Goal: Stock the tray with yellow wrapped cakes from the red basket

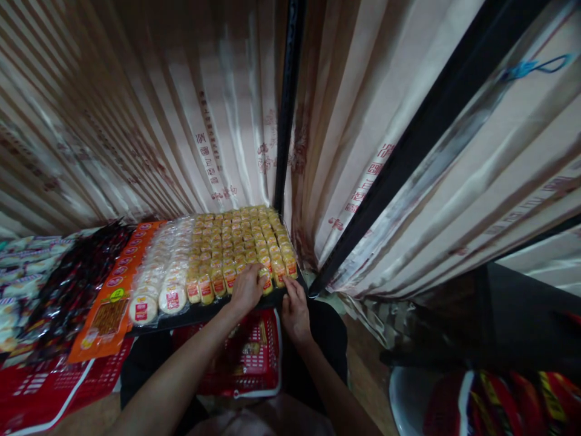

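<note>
A dark tray (200, 313) carries several rows of small yellow-wrapped snack packs (236, 239) and round white cakes in clear wrap (158, 278). My left hand (246, 289) lies on the front row of yellow packs, fingers curled over them. My right hand (295, 310) rests at the tray's front right corner, fingers bent against its edge. Whether it grips a pack is hidden.
Orange snack bags (113, 303) and dark red packets (72, 284) lie left of the tray. A red plastic basket (254, 357) sits below it. Striped plastic curtains (158, 121) and black poles (288, 103) close the back. Red packets in a white tub (499, 399) sit at lower right.
</note>
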A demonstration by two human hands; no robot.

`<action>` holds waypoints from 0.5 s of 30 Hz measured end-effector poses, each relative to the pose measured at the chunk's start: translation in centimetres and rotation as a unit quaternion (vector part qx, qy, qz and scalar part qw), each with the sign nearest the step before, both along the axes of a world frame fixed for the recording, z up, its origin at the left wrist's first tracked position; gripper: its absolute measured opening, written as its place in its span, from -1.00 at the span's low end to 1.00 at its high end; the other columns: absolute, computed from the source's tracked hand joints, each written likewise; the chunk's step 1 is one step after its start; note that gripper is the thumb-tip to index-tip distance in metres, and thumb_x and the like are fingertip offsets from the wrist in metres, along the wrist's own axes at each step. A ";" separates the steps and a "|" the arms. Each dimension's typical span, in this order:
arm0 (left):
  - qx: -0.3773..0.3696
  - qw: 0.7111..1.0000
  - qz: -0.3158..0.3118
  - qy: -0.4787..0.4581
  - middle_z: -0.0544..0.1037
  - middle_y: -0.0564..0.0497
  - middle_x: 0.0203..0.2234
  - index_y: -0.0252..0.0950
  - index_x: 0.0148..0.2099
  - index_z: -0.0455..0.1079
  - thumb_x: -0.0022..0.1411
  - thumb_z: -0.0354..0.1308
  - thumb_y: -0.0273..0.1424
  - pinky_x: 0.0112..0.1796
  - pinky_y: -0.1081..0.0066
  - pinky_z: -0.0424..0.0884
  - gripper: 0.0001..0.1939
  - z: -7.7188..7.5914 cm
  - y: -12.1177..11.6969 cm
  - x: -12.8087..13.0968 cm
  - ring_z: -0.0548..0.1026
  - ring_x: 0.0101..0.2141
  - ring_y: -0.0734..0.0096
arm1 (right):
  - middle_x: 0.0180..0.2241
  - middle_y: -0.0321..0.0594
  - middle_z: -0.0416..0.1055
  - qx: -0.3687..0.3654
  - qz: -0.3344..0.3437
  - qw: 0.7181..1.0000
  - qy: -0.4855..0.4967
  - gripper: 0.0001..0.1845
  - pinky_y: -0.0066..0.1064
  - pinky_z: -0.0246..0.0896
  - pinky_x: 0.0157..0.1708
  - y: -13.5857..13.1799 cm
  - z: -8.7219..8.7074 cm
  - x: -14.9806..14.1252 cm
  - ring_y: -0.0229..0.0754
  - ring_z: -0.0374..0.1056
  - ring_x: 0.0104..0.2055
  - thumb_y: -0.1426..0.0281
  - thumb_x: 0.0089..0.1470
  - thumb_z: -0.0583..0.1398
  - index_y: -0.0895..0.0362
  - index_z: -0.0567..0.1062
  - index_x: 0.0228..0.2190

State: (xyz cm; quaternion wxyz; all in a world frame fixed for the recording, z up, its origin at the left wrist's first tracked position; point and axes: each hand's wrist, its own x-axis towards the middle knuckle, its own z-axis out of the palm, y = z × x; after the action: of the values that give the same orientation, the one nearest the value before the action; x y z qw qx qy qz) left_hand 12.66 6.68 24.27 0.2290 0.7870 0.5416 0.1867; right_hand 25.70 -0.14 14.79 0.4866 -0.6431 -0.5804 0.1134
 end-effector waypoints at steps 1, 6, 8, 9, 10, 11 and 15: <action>0.000 1.000 -0.003 0.005 0.43 -0.08 -0.14 -0.31 -0.03 0.31 0.21 0.01 -0.44 -0.17 0.42 0.31 -0.73 0.1 0.1 0.2 0.43 -0.22 0.34 | 0.02 -0.05 0.19 0.002 0.002 1.000 -0.001 -0.52 -0.15 0.09 0.10 0.1 -0.2 0.1 -0.12 0.14 0.09 0.43 0.15 -0.10 0.11 0.25 0.10; 0.007 1.000 -0.001 0.023 0.43 -0.08 -0.16 -0.31 -0.02 0.31 0.22 -0.01 -0.45 -0.18 0.40 0.32 -0.73 -0.1 0.6 1.2 0.44 -0.25 0.35 | -0.01 -0.07 0.21 0.031 0.005 0.999 -0.014 -0.52 -0.18 0.18 0.04 0.1 -0.7 0.4 -0.13 0.19 0.04 0.44 0.15 -0.08 0.07 0.26 0.10; 0.026 0.999 -0.002 0.019 0.42 -0.08 -0.17 -0.31 -0.02 0.31 0.23 -0.02 -0.46 -0.19 0.39 0.33 -0.73 -0.5 0.7 1.4 0.44 -0.25 0.35 | -0.01 -0.07 0.21 0.034 0.006 0.999 -0.023 -0.50 -0.19 0.21 0.02 0.2 -0.8 0.5 -0.13 0.21 0.01 0.46 0.14 -0.08 0.07 0.26 0.11; 0.036 0.999 -0.002 0.016 0.42 -0.09 -0.17 -0.30 -0.01 0.31 0.23 -0.02 -0.46 -0.18 0.39 0.33 -0.73 -0.8 0.7 1.5 0.44 -0.25 0.35 | -0.01 -0.07 0.20 0.032 0.006 0.999 -0.029 -0.50 -0.19 0.21 0.01 0.2 -0.8 0.5 -0.13 0.21 0.01 0.48 0.13 -0.08 0.07 0.26 0.11; 0.044 0.999 -0.002 0.013 0.41 -0.09 -0.17 -0.30 -0.01 0.30 0.23 -0.03 -0.47 -0.18 0.39 0.34 -0.73 -1.0 0.7 1.6 0.44 -0.25 0.35 | -0.01 -0.07 0.20 0.030 0.005 0.999 -0.035 -0.49 -0.19 0.21 0.01 0.2 -0.8 0.4 -0.13 0.21 0.00 0.49 0.12 -0.07 0.07 0.26 0.11; 0.050 0.999 -0.003 0.009 0.40 -0.09 -0.17 -0.30 -0.01 0.30 0.23 -0.03 -0.48 -0.18 0.38 0.34 -0.72 -1.3 0.7 1.6 0.44 -0.25 0.35 | -0.01 -0.06 0.20 0.028 0.003 0.999 -0.040 -0.48 -0.18 0.21 0.01 0.2 -0.8 0.4 -0.12 0.21 0.00 0.50 0.11 -0.07 0.07 0.26 0.11; 0.059 0.998 0.001 -0.021 0.35 -0.13 -0.15 -0.34 0.05 0.24 0.22 -0.04 -0.52 -0.16 0.33 0.36 -0.66 -1.9 0.6 1.5 0.43 -0.24 0.33 | -0.01 -0.07 0.20 0.027 0.001 0.998 -0.056 -0.45 -0.18 0.22 0.00 0.3 -0.8 0.5 -0.12 0.21 0.00 0.52 0.09 -0.07 0.06 0.24 0.12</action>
State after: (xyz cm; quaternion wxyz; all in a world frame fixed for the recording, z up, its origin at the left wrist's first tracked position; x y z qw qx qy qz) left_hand 14.21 7.31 22.33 0.1933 0.7944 0.5254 0.2356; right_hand 26.19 0.15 13.95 0.4705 -0.6341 -0.6105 0.0622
